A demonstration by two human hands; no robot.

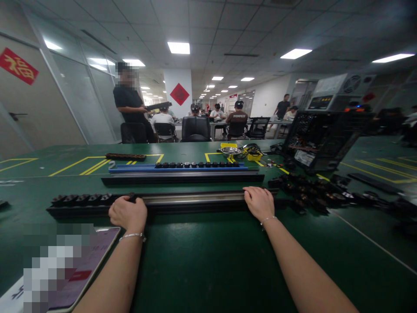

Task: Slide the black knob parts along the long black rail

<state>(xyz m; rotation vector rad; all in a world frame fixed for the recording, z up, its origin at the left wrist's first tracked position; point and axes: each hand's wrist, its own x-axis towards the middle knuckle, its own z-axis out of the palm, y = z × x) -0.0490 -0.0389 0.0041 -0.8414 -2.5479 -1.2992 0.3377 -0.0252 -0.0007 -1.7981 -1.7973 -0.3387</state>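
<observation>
A long black rail (195, 205) with a pale metal channel along its top lies crosswise in front of me on the green table (202, 265). Several small black parts (81, 199) stand in a row at its left end. My left hand (130, 212) is closed at the inner end of that row, with a small black part (132, 196) showing between thumb and fingers. Toward the rail's right end, my right hand (260, 202) grips the rail, its fingers bent over the far edge. The undersides of both grips are hidden.
Behind lie a second black rail (182, 178) and a blue strip (137, 168) with black parts. A pile of black parts (312, 193), a metal bowl (230, 151) and an opened computer case (319, 139) are right. A phone (87, 269) lies front left. A person (130, 100) stands beyond the table.
</observation>
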